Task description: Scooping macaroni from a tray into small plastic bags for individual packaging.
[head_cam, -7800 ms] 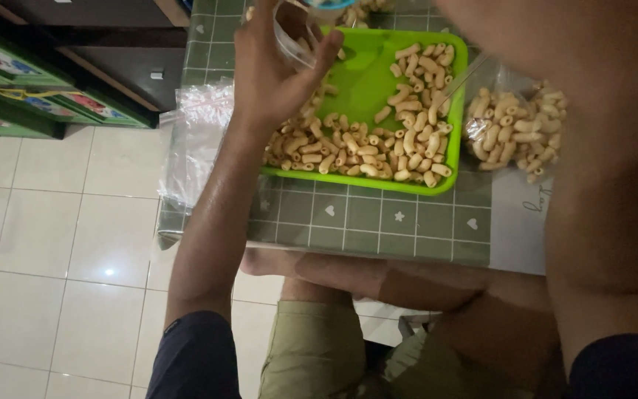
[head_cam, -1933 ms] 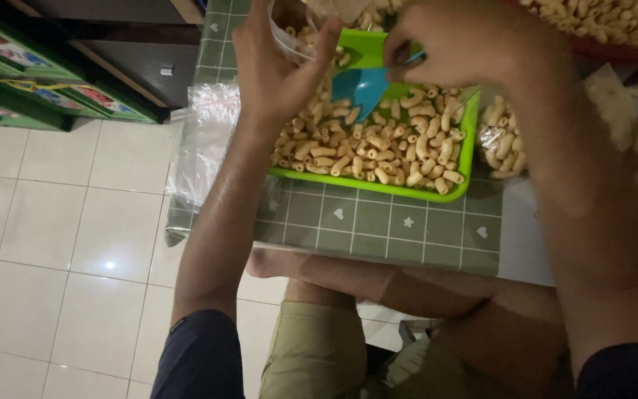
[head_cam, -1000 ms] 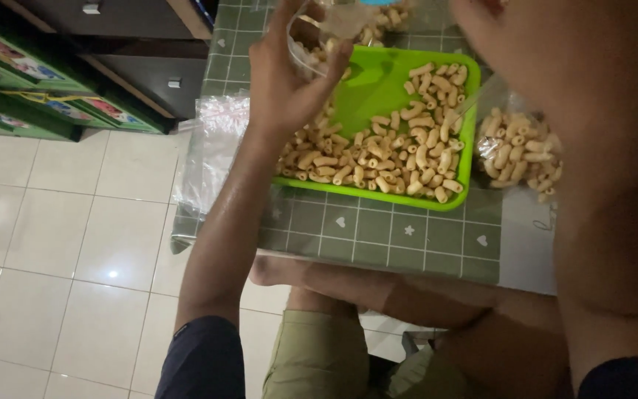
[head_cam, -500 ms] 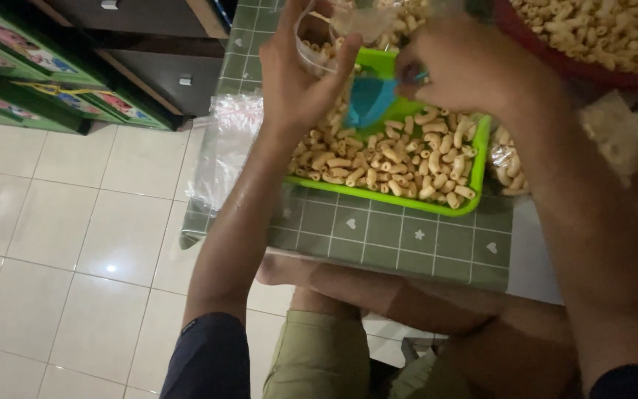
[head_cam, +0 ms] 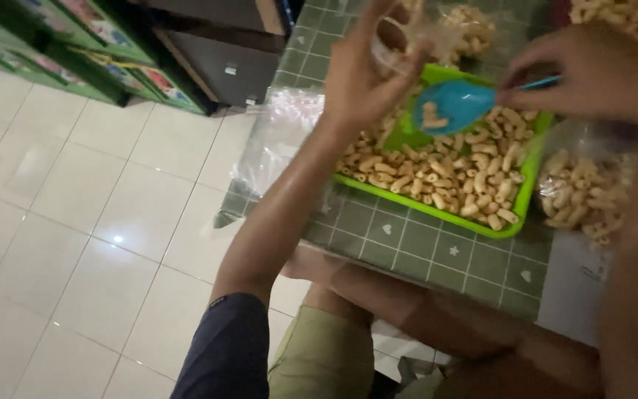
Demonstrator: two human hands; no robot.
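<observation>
Tiles (head_cam: 75,222) of pale floor filled the left half of my view, with green drawers (head_cam: 112,37) along the top edge. Next in size was the surface (head_cam: 422,247), covered in a green checked cloth with small white hearts and stars. On it sat a bright green tray (head_cam: 515,225), its bottom mostly covered with short curved snacks (head_cam: 452,174). To the tray's left lay a stack of clear bags (head_cam: 275,140), hanging partly over the surface's edge. To the tray's right lay a filled bag (head_cam: 581,196), packed with the same snacks and just beside the rim.

My left hand (head_cam: 359,81) was raised above the tray's far left corner, fingers pinching an open bag (head_cam: 407,33) that held a few snacks; how full it was I could not tell through the blur. My right hand (head_cam: 592,70) gripped the thin handle of a blue scoop (head_cam: 452,103). The scoop hung over the tray, near the open bag's mouth but apart from it, with one or two snacks lying in its bowl.
</observation>
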